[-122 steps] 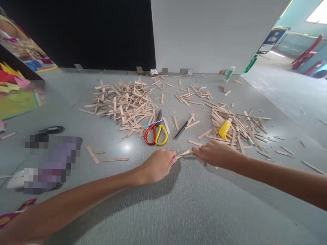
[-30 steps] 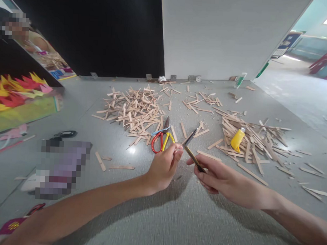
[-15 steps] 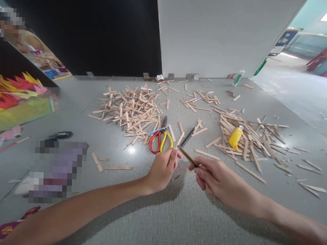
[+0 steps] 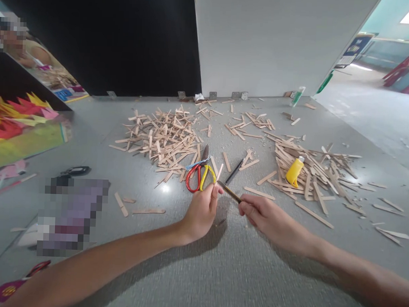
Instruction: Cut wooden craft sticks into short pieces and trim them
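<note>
My left hand [image 4: 202, 209] is closed in a pinch on a thin wooden stick [image 4: 219, 172] that points up and away. My right hand [image 4: 267, 218] is closed round a slim dark-and-yellow cutter [image 4: 230, 192], its tip touching the base of the stick. Both hands hover just above the grey floor [image 4: 221, 261]. Just beyond my left hand lie red-and-yellow scissors [image 4: 199, 173]. A black pen [image 4: 234, 171] lies beside them.
A pile of wooden sticks [image 4: 165, 136] spreads at the back left, another pile [image 4: 311, 168] with a yellow glue bottle [image 4: 294, 172] at the right. Loose sticks [image 4: 122, 203] lie at left, near coloured paper [image 4: 21, 120]. A white board [image 4: 278, 44] stands behind.
My hands had pressed sticks on the floor; now the left hand holds one stick raised and the right hand holds the cutter. Over the last second both hands drifted slightly nearer me.
</note>
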A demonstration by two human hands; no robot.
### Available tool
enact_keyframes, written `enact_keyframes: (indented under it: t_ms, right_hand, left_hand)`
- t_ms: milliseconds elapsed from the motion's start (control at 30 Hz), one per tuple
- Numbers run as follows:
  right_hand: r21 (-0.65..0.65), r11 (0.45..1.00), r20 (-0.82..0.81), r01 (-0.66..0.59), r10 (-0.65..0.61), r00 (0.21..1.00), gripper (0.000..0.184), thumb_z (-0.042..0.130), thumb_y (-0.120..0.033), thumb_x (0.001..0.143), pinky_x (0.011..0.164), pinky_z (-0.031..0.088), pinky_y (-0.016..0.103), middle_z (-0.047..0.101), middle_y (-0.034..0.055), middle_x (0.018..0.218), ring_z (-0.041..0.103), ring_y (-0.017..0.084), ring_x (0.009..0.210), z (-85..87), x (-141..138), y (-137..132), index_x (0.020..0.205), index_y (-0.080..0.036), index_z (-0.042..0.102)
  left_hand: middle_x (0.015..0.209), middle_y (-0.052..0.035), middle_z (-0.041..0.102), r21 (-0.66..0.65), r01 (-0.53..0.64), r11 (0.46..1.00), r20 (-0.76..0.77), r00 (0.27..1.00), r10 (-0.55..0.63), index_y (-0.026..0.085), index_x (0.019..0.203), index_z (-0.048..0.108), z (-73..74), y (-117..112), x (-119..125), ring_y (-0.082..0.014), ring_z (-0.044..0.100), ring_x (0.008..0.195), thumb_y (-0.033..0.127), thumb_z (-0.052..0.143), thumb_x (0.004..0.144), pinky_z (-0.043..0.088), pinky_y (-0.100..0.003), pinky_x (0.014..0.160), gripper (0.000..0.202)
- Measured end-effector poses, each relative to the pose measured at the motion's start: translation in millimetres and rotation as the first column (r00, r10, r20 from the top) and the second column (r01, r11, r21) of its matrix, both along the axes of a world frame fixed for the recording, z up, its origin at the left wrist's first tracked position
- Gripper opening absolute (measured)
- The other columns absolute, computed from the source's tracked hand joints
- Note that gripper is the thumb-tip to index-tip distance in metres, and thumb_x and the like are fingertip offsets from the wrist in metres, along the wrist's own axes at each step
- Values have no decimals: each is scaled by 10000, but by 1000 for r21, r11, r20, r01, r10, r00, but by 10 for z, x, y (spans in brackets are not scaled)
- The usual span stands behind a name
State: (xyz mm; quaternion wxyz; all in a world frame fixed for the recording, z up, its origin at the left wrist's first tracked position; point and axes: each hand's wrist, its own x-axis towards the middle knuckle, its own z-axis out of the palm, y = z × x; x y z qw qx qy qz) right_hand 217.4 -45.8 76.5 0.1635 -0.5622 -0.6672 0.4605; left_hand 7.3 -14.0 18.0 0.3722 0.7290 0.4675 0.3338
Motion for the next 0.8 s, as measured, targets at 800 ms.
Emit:
enact_keyframes:
  t_ms: [800]
  right_hand:
    - [-107,989,-136,-106,91,987,403,450,-558,1065,532,341,262,466,-34,660,410,137,589,63,99,-45,806,-249,461]
  left_hand:
    - [552,99,383,149,101,984,-15,995,-100,229,930,560,10,-134,-6,-129,397,425,487,208,1178,323,-257,496,501]
